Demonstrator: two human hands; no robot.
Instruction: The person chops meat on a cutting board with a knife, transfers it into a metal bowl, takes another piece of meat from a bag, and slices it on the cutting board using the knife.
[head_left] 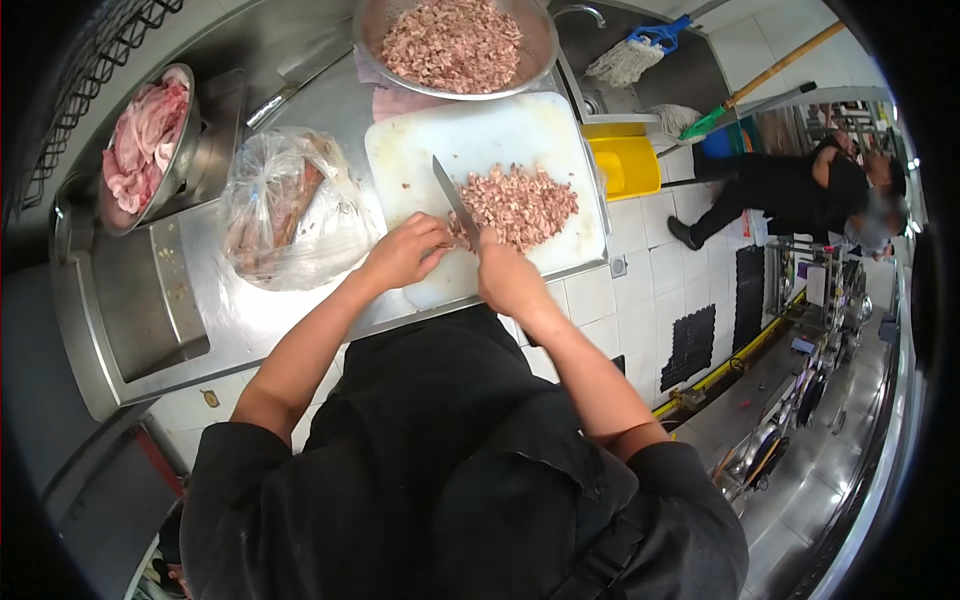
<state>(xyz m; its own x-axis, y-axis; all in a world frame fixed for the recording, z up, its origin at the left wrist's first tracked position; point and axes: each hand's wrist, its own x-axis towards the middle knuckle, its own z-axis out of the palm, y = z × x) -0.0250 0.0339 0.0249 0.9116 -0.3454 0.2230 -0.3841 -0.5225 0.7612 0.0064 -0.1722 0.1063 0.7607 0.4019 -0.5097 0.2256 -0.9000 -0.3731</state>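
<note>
A white cutting board lies on the steel counter, with a pile of chopped meat on its right part. My right hand is closed around the handle of a kitchen knife, whose blade points away from me along the left side of the pile. My left hand rests at the board's near edge, left of the blade. Its fingers are bent together close to the meat, and whatever they may pinch is hidden.
A steel bowl of chopped meat stands behind the board. To the left are a clear plastic bag with meat, a bowl of raw meat and a sink basin. Mops and a yellow bucket stand right; a person is beyond.
</note>
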